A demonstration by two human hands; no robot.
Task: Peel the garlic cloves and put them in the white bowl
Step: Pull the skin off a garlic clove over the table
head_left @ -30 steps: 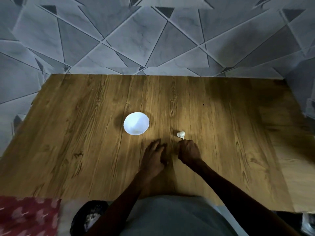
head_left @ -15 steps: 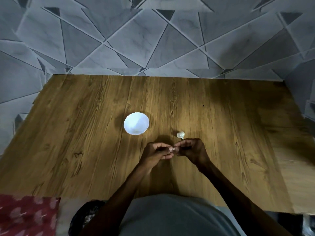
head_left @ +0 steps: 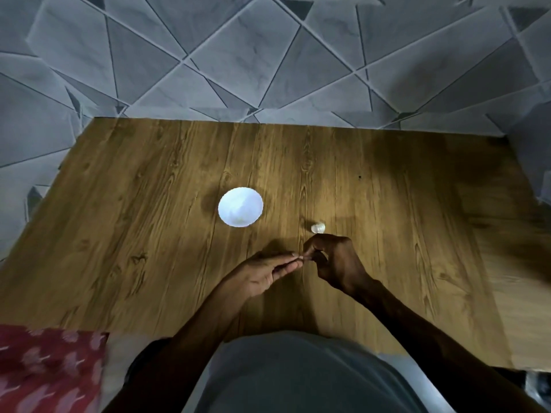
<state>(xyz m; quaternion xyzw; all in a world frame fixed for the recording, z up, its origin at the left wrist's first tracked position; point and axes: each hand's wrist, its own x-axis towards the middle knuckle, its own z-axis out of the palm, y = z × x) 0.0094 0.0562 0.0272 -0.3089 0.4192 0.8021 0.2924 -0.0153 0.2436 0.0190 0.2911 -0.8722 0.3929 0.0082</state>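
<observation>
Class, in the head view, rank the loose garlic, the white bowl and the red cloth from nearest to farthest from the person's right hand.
1. Loose garlic, just beyond the right hand.
2. White bowl, farther off, to the left.
3. Red cloth, bottom-left corner of the view.

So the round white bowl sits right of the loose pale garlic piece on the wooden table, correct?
No. The head view shows the round white bowl left of the loose pale garlic piece on the wooden table.
</observation>
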